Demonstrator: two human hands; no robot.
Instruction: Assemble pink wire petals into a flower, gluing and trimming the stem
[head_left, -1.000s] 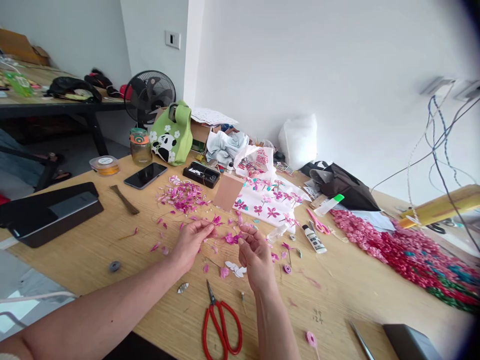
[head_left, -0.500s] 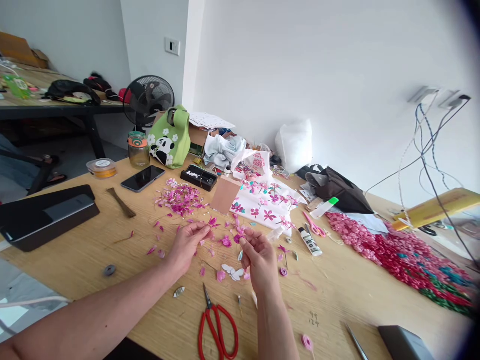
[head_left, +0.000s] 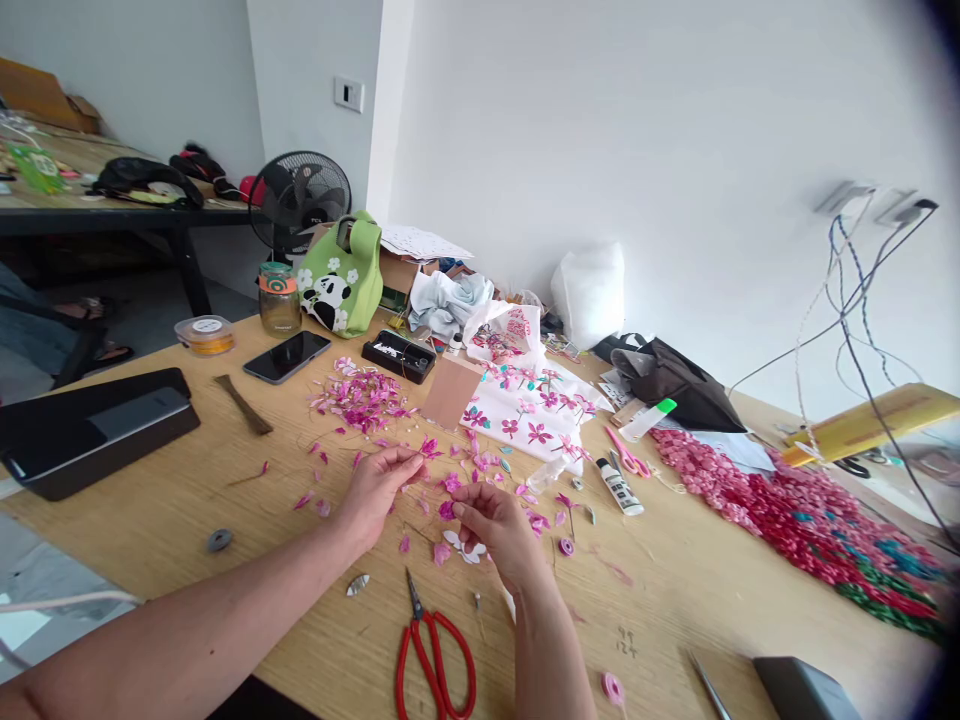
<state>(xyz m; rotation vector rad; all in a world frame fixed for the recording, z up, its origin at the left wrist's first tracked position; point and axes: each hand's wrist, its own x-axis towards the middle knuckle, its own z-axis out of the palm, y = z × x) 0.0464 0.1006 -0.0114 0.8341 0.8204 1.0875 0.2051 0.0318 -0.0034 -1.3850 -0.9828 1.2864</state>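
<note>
Handwork on magenta flowers at a wooden table (head_left: 315,600), seen from the head. The left hand (head_left: 379,488) holds its thumb and forefinger together in a narrow pinch on a magenta flower (head_left: 430,448), whose petals project just beyond the fingertips. The right hand (head_left: 491,522) has its thumb and fingers closed on a darker magenta petal piece (head_left: 447,510), which shows at the thumb tip, to the lower right of the flower and apart from it. White petal shapes (head_left: 466,548) lie partly beneath the right hand; red-handled scissors (head_left: 435,650) lie nearer the wearer.

Compared with half a second earlier, the right hand is lower and closer to the left, the petal piece having shifted with it, while the left hand and its flower keep nearly the same place.

Lettering: the fan (head_left: 300,200) bears "TCL"; the numerals "99" and "124" stand one above the other on the tabletop at right; the label on the white bottle (head_left: 619,487) and the red print on the white bag (head_left: 517,325) are too small to read
</note>
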